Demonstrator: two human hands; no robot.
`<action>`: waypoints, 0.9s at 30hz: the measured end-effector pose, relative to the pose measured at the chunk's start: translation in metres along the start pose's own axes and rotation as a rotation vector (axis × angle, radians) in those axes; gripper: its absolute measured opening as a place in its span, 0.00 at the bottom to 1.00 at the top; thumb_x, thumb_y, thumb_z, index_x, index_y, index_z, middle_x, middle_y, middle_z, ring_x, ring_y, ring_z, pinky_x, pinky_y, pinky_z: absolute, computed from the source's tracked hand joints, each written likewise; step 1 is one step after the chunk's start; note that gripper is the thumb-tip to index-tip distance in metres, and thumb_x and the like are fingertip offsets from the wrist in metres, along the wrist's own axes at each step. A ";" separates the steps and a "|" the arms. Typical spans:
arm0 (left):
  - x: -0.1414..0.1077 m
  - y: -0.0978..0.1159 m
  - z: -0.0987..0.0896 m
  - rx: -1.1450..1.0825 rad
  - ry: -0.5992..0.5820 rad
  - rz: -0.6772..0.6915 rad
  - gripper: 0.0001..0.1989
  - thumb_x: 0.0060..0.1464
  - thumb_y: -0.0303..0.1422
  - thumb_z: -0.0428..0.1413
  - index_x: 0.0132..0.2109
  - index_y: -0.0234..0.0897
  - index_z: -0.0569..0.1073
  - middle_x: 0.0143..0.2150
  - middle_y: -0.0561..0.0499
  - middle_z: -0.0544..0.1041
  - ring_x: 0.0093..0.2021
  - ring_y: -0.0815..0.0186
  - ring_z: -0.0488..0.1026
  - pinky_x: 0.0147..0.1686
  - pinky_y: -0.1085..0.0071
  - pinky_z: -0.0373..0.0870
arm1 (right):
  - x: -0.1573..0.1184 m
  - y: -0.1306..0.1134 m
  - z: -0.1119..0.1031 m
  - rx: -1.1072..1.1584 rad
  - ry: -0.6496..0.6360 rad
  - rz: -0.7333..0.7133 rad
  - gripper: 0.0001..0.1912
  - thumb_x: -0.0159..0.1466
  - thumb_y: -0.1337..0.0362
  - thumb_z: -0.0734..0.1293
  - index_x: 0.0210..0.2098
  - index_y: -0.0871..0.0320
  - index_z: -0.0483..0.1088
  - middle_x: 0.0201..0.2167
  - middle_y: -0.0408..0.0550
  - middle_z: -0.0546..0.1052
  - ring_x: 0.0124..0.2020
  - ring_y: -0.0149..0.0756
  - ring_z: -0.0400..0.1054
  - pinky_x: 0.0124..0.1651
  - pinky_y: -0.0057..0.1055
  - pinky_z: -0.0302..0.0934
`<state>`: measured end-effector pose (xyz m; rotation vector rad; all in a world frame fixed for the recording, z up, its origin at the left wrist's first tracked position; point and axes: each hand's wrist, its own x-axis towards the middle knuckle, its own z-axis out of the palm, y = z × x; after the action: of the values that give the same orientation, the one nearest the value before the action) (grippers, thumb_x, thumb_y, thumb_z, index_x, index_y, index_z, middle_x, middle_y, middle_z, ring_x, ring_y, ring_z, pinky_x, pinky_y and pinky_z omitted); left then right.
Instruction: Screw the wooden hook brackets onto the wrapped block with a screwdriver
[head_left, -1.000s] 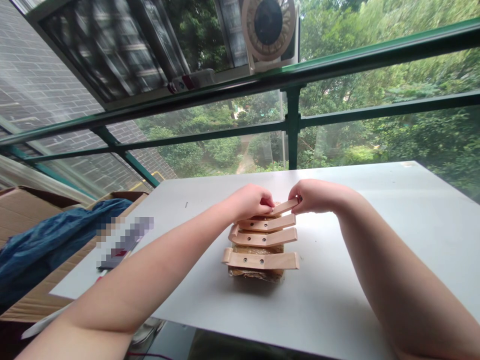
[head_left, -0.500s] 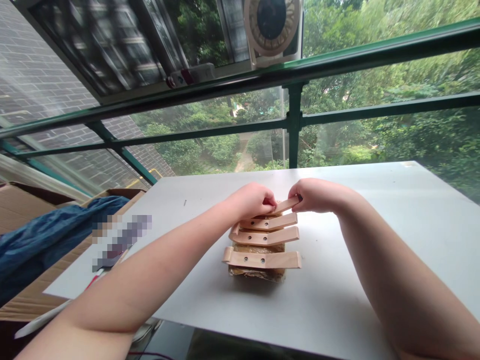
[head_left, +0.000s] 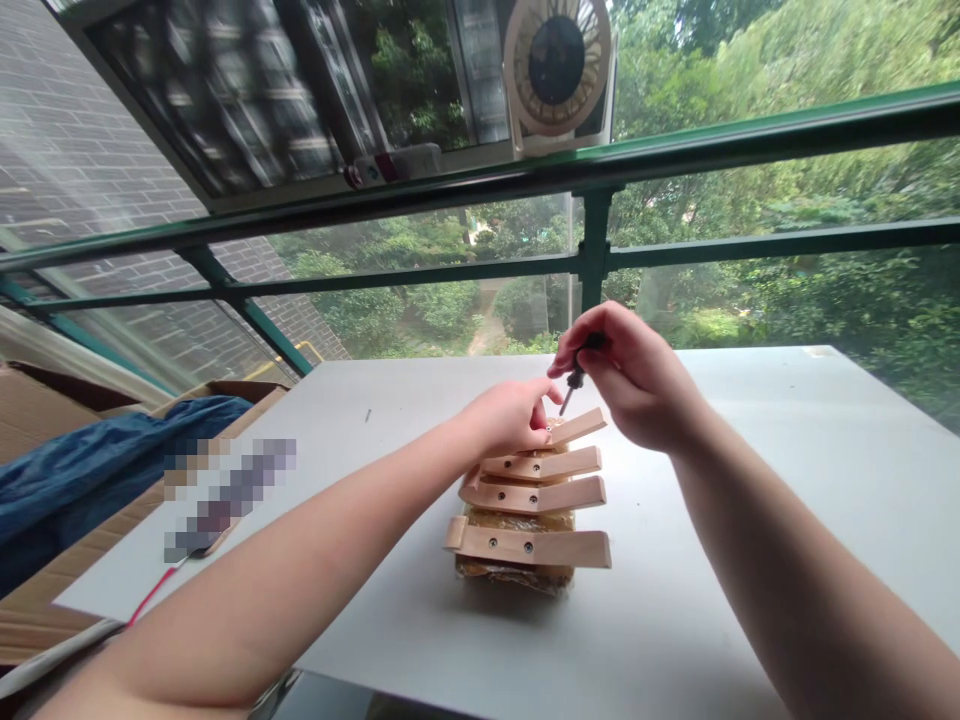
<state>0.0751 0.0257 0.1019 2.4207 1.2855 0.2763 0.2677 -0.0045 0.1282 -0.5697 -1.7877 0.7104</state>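
In my right hand point(head_left: 630, 375) is a small dark-handled screwdriver point(head_left: 576, 380), tilted with its metal tip pointing down at the farthest wooden piece point(head_left: 585, 427). A screw head shows on that piece just below the tip; I cannot tell whether they touch. My left hand point(head_left: 517, 415) is closed around the left part of this piece, its index finger raised close to the screwdriver. Nearer to me, several more angled wooden pieces point(head_left: 574, 547) lie in a row, each with two screws. Under them sits a brown block point(head_left: 517, 575) wrapped in clear plastic.
Everything stands on a white table point(head_left: 660, 600). At its left lies a blurred-out object point(head_left: 225, 505) with a red cord point(head_left: 150, 595). Left of the table is a cardboard box point(head_left: 75, 550) with blue cloth point(head_left: 105, 460). A green railing point(head_left: 405, 285) and a fan point(head_left: 556, 65) stand beyond.
My right hand has risen from the far piece's right end, and the screwdriver now shows upright in its fingers. My left hand stays at the piece, index finger lifted. The view has tilted slightly up.
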 end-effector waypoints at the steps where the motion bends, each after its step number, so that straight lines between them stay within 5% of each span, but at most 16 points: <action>1: 0.000 0.001 0.000 0.003 0.008 0.001 0.23 0.46 0.31 0.58 0.52 0.41 0.69 0.32 0.58 0.80 0.32 0.68 0.75 0.32 0.73 0.65 | 0.000 0.005 0.006 0.018 -0.005 0.011 0.10 0.65 0.75 0.57 0.41 0.56 0.64 0.36 0.46 0.73 0.39 0.36 0.72 0.43 0.36 0.67; 9: 0.000 0.000 0.003 0.081 0.021 -0.051 0.05 0.44 0.31 0.58 0.32 0.39 0.71 0.28 0.57 0.78 0.27 0.68 0.72 0.26 0.72 0.62 | -0.001 0.036 0.022 -0.014 -0.026 0.087 0.08 0.66 0.74 0.58 0.40 0.55 0.63 0.34 0.45 0.74 0.37 0.35 0.71 0.42 0.35 0.66; 21: 0.001 0.002 0.000 0.022 -0.011 -0.064 0.04 0.43 0.30 0.58 0.31 0.39 0.72 0.31 0.55 0.80 0.31 0.66 0.74 0.29 0.71 0.65 | 0.000 0.029 0.015 -0.204 -0.067 0.150 0.04 0.64 0.69 0.61 0.39 0.56 0.65 0.33 0.45 0.75 0.35 0.33 0.71 0.40 0.31 0.63; 27: 0.001 0.003 0.002 0.076 -0.018 -0.058 0.01 0.45 0.30 0.55 0.29 0.39 0.71 0.29 0.55 0.78 0.29 0.66 0.72 0.27 0.71 0.61 | 0.002 0.027 0.013 -0.339 -0.024 0.181 0.04 0.62 0.62 0.66 0.34 0.55 0.67 0.28 0.41 0.72 0.27 0.30 0.62 0.34 0.29 0.56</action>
<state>0.0782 0.0244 0.1015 2.4375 1.3794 0.1926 0.2562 0.0132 0.1071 -0.9619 -1.9089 0.5380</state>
